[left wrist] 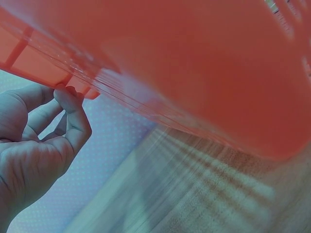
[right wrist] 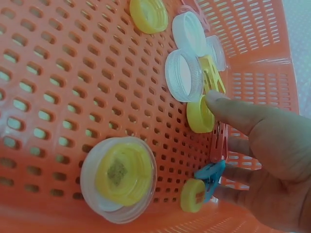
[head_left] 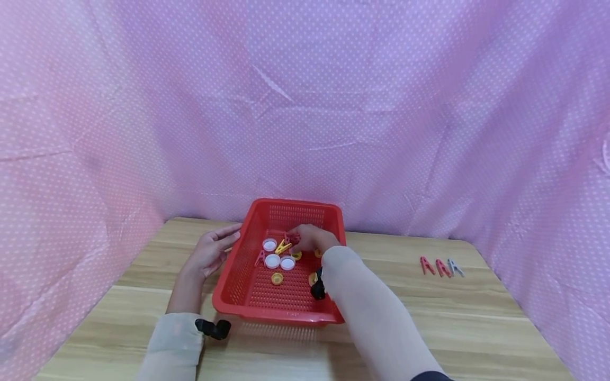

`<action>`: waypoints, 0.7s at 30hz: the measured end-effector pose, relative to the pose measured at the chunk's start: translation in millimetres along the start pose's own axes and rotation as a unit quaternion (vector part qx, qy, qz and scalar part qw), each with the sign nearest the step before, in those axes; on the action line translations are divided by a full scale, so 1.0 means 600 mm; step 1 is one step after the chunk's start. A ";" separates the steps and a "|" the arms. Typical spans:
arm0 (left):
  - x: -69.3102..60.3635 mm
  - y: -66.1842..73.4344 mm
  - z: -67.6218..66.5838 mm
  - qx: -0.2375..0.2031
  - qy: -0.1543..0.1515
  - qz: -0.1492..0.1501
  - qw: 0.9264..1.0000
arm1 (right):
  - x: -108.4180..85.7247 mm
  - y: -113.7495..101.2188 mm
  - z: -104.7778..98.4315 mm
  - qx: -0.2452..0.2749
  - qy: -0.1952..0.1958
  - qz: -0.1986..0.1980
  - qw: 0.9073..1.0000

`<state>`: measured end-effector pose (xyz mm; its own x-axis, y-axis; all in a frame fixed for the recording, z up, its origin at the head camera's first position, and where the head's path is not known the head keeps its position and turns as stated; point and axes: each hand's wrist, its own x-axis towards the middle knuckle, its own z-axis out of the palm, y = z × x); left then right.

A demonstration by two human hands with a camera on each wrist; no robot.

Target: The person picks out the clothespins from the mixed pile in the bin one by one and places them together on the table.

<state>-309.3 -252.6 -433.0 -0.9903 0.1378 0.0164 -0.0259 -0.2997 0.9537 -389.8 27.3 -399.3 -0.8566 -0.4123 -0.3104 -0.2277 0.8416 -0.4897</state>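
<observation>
From my station I look down on a pale wood-grain tabletop (head_left: pixel 476 317), its grain running mostly left to right, its far corners rounded. Behind the tabletop I see a polka-dot fabric drape (head_left: pixel 305 116), white dots on pink and lilac, rising to the top of my head view. The same cloth flanks the tabletop on its left and right. Creases (head_left: pixel 271 83) cross it above the tabletop's far edge. The light looks whiter to me high on the tabletop's left; the lilac deepens high on its right. My left-wrist feed shows shadow stripes (left wrist: pixel 223 172) across the tabletop.
</observation>
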 end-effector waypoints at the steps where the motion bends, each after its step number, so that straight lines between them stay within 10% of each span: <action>1: 0.000 -0.001 0.000 0.000 -0.001 0.000 1.000 | -0.002 0.000 0.001 0.000 -0.004 -0.002 1.000; 21: 0.000 -0.002 0.002 0.001 0.005 -0.002 1.000 | -0.025 -0.054 0.005 -0.046 -0.151 -0.083 0.984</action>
<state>-309.2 -251.3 -433.6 -0.9914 0.1303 0.0101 -0.0292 -0.2967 0.9545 -368.0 5.2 -381.5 -0.6298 -0.6202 -0.4677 -0.4059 0.7761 -0.4825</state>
